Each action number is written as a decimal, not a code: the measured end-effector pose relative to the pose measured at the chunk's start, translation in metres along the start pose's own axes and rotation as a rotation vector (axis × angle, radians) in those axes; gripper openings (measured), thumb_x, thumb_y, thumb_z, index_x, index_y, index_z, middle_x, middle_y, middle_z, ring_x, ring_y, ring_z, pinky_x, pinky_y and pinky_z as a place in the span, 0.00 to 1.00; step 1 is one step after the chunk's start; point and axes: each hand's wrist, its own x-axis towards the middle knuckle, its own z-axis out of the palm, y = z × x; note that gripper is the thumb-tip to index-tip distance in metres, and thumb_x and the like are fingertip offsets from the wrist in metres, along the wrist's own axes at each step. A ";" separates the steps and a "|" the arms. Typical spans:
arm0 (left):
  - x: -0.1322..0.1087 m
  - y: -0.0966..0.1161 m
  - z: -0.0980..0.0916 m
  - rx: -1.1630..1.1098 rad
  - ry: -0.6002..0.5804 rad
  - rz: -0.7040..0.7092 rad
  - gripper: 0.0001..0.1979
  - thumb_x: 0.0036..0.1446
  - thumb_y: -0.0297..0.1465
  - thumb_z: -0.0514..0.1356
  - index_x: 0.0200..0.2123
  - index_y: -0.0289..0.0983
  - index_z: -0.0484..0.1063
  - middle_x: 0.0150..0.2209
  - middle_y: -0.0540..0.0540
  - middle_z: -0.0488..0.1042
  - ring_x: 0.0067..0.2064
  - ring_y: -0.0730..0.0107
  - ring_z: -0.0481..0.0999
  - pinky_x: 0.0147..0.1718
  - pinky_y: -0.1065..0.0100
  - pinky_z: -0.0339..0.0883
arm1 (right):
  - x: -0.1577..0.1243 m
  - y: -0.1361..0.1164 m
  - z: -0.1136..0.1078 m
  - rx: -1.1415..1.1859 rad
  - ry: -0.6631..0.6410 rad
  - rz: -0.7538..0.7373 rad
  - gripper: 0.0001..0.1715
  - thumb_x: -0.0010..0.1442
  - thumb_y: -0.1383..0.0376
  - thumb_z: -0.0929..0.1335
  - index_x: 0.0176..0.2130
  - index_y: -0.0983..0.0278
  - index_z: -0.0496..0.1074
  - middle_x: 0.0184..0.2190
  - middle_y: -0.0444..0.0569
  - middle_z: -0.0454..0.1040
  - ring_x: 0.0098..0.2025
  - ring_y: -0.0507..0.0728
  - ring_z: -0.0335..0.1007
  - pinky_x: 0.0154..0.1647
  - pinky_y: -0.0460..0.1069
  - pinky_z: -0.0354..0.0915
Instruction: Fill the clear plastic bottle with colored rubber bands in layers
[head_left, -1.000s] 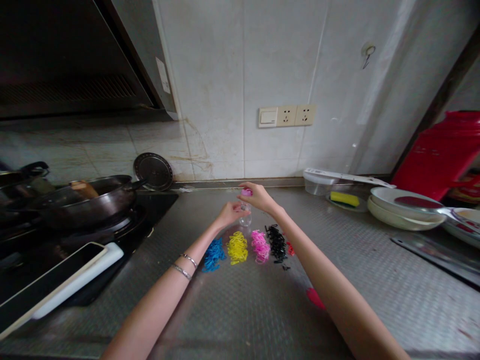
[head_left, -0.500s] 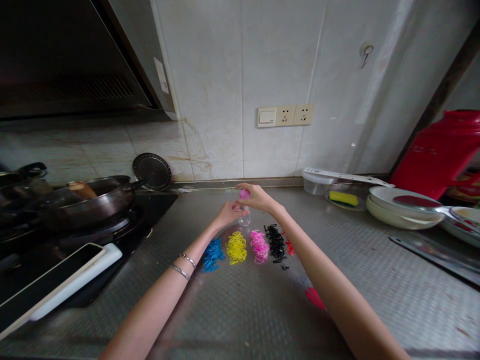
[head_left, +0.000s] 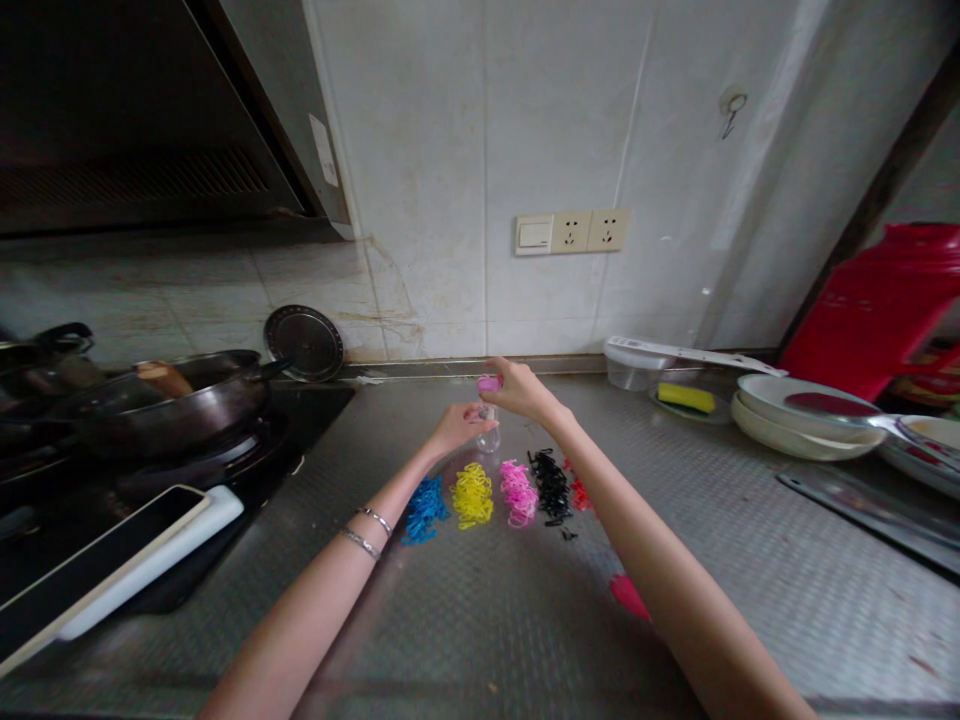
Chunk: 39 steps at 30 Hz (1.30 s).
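Observation:
My left hand [head_left: 459,425] is closed round a small clear jar [head_left: 489,440] standing near the back of the counter. Just above its mouth, my right hand [head_left: 523,388] pinches a pink lid [head_left: 488,384], which looks tilted and lifted off the rim. In front of the hands lie piles of small rubber bands: blue [head_left: 426,512], yellow [head_left: 472,497], pink [head_left: 518,493] and black [head_left: 553,487]. A red pile [head_left: 580,494] is partly covered by my right forearm. Beside that forearm, nearer me, is a flat pinkish-red piece [head_left: 628,596], partly hidden.
A stove with a pan [head_left: 180,405] and a phone-like slab [head_left: 112,570] on a white object are at left. At right are a yellow sponge [head_left: 686,398], stacked bowls [head_left: 802,430], a knife [head_left: 870,515] and a red thermos [head_left: 877,310].
My right hand has moved slightly up and to the right, and the pink lid has risen and tilted away from the jar. My left hand stays on the jar.

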 end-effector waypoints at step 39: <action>0.002 -0.010 -0.002 -0.060 -0.023 -0.011 0.21 0.40 0.36 0.64 0.38 0.29 0.73 0.30 0.45 0.75 0.30 0.73 0.71 0.33 0.71 0.63 | -0.010 0.078 0.027 -0.087 -0.225 0.188 0.36 0.40 0.68 0.72 0.50 0.68 0.65 0.39 0.54 0.73 0.39 0.56 0.68 0.38 0.47 0.61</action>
